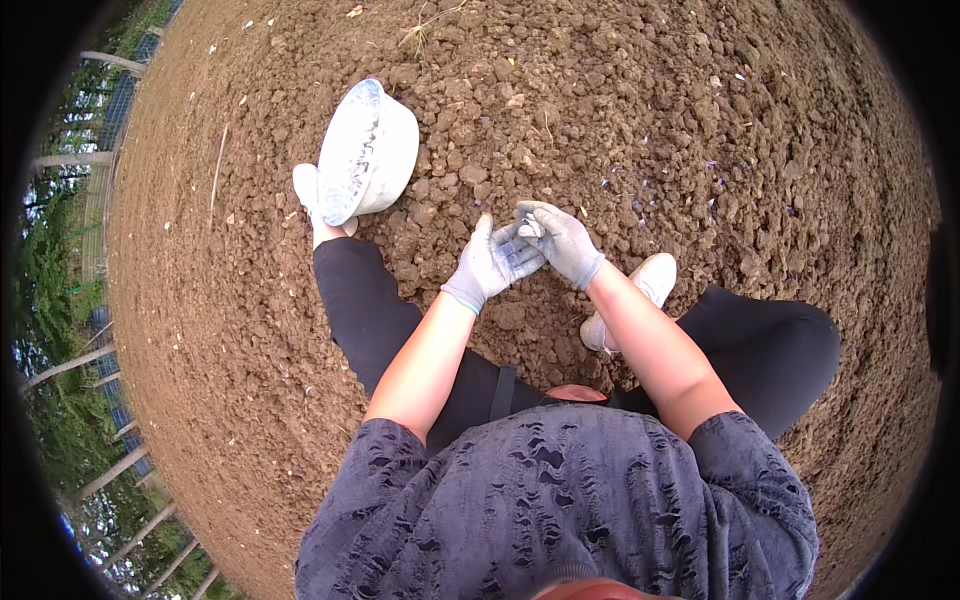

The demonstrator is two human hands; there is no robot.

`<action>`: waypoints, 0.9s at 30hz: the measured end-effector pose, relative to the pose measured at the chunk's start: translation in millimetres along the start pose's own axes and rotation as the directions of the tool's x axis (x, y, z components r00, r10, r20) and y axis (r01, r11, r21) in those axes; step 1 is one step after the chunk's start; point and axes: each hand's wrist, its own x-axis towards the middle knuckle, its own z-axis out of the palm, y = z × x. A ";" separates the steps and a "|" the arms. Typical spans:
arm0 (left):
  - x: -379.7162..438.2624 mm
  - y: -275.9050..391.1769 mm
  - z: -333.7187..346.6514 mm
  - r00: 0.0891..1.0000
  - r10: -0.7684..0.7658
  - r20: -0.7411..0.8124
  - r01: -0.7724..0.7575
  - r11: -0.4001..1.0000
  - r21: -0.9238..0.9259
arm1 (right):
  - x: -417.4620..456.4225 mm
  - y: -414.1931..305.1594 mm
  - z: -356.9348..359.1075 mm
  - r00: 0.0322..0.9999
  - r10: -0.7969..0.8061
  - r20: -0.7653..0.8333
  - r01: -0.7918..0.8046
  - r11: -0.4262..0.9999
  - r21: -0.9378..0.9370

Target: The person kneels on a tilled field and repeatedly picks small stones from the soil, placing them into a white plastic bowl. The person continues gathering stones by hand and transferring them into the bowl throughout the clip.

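My left hand (491, 259), in a pale work glove with a greyish, soiled palm, is turned palm up with its fingers apart. Against its fingertips is my right hand (562, 240), gloved alike, its fingers curled inward. Small whitish shapes show at the right fingertips; whether they are loose pieces or glove folds is unclear. Both hands are above brown, cloddy soil (465, 150) between my legs. To the left, a white plastic bucket (390, 161) leans beside my left shoe (304, 184), with dark specks along its inside.
Small whitish and purplish bits (643, 202) lie scattered on the soil at the right. My right shoe (654, 277) stands close to my right forearm. Dry roots (420, 34) lie farther ahead. Poles (75, 159), blue netting and greenery border the field at the left.
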 end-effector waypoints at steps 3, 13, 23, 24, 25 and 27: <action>-9.8 -20.7 1.0 0.995 0.098 0.020 -0.094 0.981 -0.171 | -23.7 -11.6 26.4 0.991 -0.130 0.040 0.127 0.788 -0.602; -14.5 -35.6 -4.3 0.945 0.002 0.328 0.037 0.993 -0.112 | -75.7 -24.7 33.7 0.942 -0.326 -0.086 0.129 0.584 -0.802; -24.8 -33.4 -2.9 0.948 0.178 0.263 -0.181 0.983 -0.011 | -66.7 -18.0 25.2 0.948 -0.234 -0.215 0.102 0.864 -0.492; -25.5 -31.7 -1.9 0.938 0.200 0.283 -0.204 0.979 -0.014 | -64.8 -15.5 23.6 0.954 -0.194 -0.228 0.115 0.941 -0.318; -26.7 -31.5 -0.5 0.928 0.230 0.294 -0.236 0.972 -0.016 | -62.6 -13.6 21.4 0.964 -0.147 -0.223 0.123 0.985 -0.121; -29.5 -32.3 2.4 0.924 0.278 0.264 -0.287 0.958 -0.002 | -58.9 -11.4 14.9 0.982 -0.020 -0.190 0.021 1.000 0.001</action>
